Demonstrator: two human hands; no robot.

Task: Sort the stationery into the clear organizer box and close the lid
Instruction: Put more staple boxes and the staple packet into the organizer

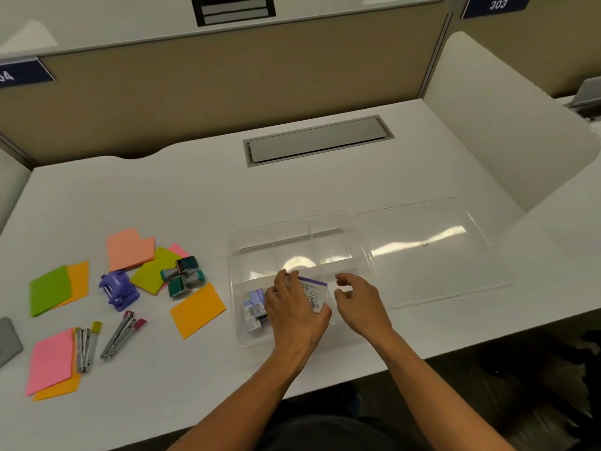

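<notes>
The clear organizer box (292, 242) sits open at the desk's front centre, with its lid (432, 252) lying flat to the right. My left hand (292, 314) holds a white packet with a purple top (313, 292) over the box's front compartment. Small staple boxes (255, 305) lie in that compartment to the left of the packet. My right hand (359, 304) hovers just right of the packet, fingers loosely curled, holding nothing.
Left of the box lie coloured sticky-note pads (197, 310), a purple stapler-like tool (118, 289), teal-and-grey stamps (183, 276) and two metal staplers (122, 335). A grey cable hatch (317, 141) is set in the desk behind. White dividers stand on both sides.
</notes>
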